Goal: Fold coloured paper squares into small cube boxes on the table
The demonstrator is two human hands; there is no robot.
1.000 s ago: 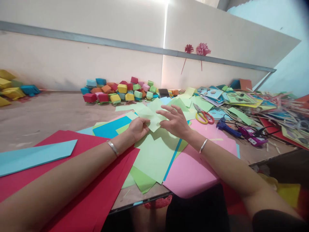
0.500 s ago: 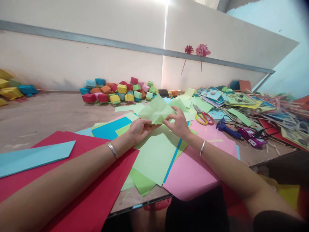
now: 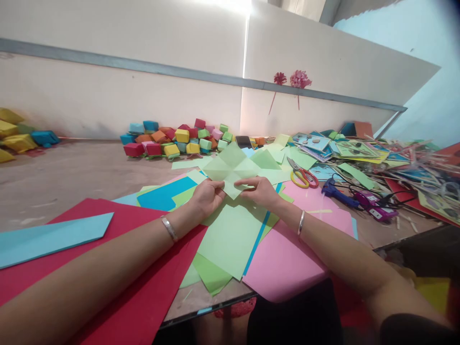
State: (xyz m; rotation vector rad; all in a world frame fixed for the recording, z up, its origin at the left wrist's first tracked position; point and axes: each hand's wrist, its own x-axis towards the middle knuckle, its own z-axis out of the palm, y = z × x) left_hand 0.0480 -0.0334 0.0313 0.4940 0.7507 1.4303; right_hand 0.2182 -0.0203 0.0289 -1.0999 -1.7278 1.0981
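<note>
A square sheet of light green paper, with creases crossing at its middle, is held up over the table with one corner toward me. My left hand is closed on its lower left edge, thumb on top and fingers beneath. On the lower right edge, my right hand grips the sheet between its fingers, the index finger lying across the paper. Below the hands lies a stack of light green sheets. Another folded green piece rests just behind the right hand.
Red sheets lie at left with a folded light blue strip on top. Pink paper, scissors and a blue glue gun are at right. Small coloured paper boxes are heaped behind; a pile of cards stands farther right.
The green sheet has tilted flatter, so its crossed creases and near corner now show. My right hand has lowered, its raised fingers now stretched across the paper's edge.
</note>
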